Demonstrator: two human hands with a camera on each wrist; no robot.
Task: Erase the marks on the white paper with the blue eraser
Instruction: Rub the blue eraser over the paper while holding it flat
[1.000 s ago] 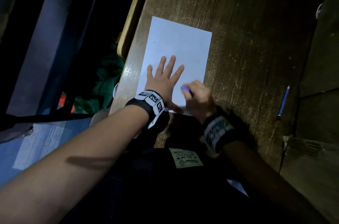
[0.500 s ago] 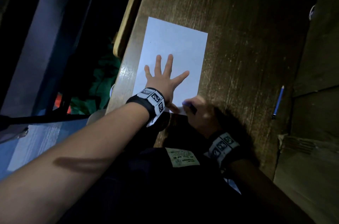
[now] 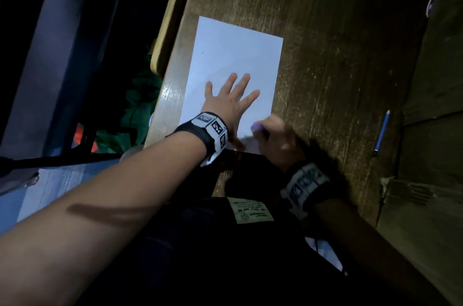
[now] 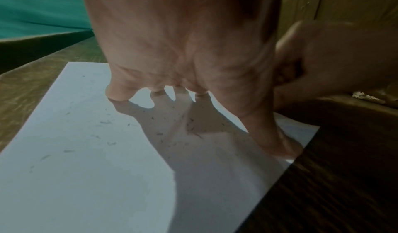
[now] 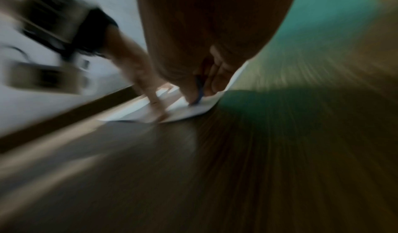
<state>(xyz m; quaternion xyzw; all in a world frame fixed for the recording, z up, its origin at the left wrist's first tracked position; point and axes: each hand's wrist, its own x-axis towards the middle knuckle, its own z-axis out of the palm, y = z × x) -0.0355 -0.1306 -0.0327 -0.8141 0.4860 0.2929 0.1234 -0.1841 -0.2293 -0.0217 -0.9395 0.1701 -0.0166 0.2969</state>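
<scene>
The fingers of the right hand (image 3: 278, 140) are curled and pinch the blue eraser (image 3: 257, 127); only a small blue end shows past the fingertips in the head view, and in the right wrist view the eraser (image 5: 199, 90) points down onto the sheet, though that picture is blurred. Under these fingers lies the near right corner of the white paper (image 3: 233, 60); just beside them the thumb of the left hand (image 3: 229, 102) presses the near edge. The left fingers (image 4: 117, 93) are straight and spread, flat on the sheet, and hold nothing. Around them, in the left wrist view, small dark crumbs and faint grey marks (image 4: 105, 122) lie on the paper (image 4: 75, 177). Beyond the sheet is the wooden table (image 3: 338, 67); well apart from the right fingers lies a blue pencil (image 3: 381, 133). I judge the paper light, thin and easy to wrinkle or slide, so it needs a flat palm close to the rubbing; the eraser seems small and a little soft, best held low on its sides.
</scene>
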